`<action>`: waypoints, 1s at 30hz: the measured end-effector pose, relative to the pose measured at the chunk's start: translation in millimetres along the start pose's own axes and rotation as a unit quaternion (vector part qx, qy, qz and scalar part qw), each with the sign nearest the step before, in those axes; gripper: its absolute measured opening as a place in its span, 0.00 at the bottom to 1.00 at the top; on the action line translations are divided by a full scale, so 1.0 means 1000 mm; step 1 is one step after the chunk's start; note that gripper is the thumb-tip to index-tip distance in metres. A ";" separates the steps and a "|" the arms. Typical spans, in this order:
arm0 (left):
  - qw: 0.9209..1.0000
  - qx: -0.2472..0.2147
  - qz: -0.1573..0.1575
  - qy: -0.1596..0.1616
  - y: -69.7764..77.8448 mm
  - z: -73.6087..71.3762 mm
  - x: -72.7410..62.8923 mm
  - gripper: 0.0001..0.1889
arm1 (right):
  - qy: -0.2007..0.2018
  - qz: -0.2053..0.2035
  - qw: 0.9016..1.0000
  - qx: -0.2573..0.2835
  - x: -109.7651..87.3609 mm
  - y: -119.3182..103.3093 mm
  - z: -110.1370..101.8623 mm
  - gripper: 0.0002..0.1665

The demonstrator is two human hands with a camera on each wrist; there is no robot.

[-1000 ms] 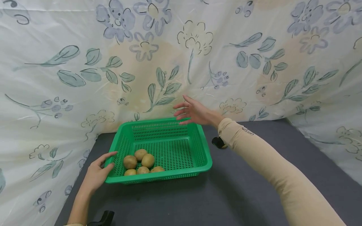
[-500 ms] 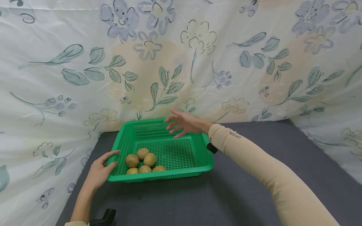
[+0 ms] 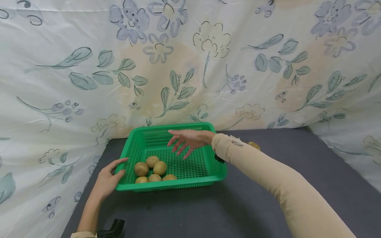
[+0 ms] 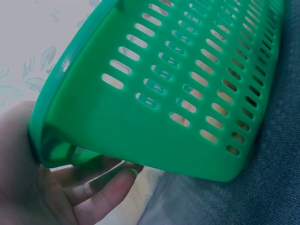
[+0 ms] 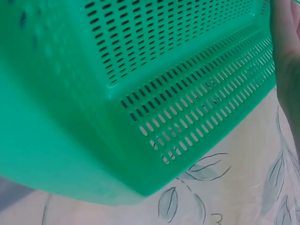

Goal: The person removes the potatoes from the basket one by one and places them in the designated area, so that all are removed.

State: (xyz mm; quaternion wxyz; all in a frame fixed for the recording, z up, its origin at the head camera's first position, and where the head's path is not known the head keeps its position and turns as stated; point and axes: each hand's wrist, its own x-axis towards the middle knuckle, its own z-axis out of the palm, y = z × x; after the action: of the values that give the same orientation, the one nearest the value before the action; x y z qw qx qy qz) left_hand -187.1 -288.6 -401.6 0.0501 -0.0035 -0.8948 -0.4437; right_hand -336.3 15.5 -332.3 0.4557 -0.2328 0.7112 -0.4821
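The glossy green slotted basket [image 3: 193,181] sits on the dark table [image 3: 193,211], tan potatoes [image 3: 159,168] at its left end. The left hand [image 3: 108,178] grips its rim; the right hand [image 3: 191,138], fingers spread and free, hovers above. Sleeve [image 3: 259,163] lettering [image 3: 237,143] seems to start "Lets".

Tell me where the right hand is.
In the head view, the right hand is over the right half of the green basket, right of the potatoes inside.
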 end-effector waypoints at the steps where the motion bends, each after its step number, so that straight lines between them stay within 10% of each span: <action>1: 1.000 -0.001 -0.001 0.000 0.000 0.000 0.000 0.23 | -0.003 0.005 1.000 -0.009 0.001 0.000 0.001 0.37; 30: 1.000 -0.014 -0.008 0.001 -0.002 0.001 0.003 0.23 | -0.112 0.096 0.988 -0.048 0.055 0.045 0.025 0.24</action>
State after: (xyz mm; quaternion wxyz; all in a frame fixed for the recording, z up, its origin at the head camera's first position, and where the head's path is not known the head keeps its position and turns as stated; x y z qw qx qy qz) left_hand -189.7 -289.5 -403.5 0.0478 0.0032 -0.8882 -0.4569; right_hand -336.0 -19.6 -399.2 0.5651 -0.2376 0.6970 -0.3720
